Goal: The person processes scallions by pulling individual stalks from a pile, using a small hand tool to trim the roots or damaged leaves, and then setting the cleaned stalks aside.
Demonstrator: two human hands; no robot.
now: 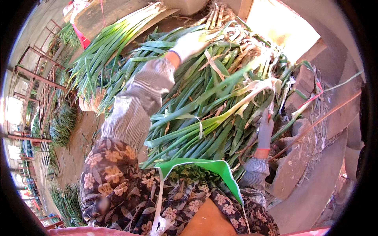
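In front of me lies a large heap of long green scallions [189,94], with brown, dirty root ends at the upper right. My left hand [190,44], in a white glove, is blurred over the heap near those root ends; whether its fingers hold anything is unclear. My right hand [265,126], in a grey glove, is closed around a small tool with a metal nozzle [272,106], possibly an air blow gun. Just above the nozzle is the pale end of one scallion [236,110], its loose skin hanging. A green apron [198,162] covers my lap beneath the leaves.
Cleaner scallions [118,38] with white stems lie on a wooden board at the upper left. Concrete blocks [301,82] and a long thin rod [319,124] are at my right. Metal racks [41,79] and scallion bundles [62,124] stand along the left.
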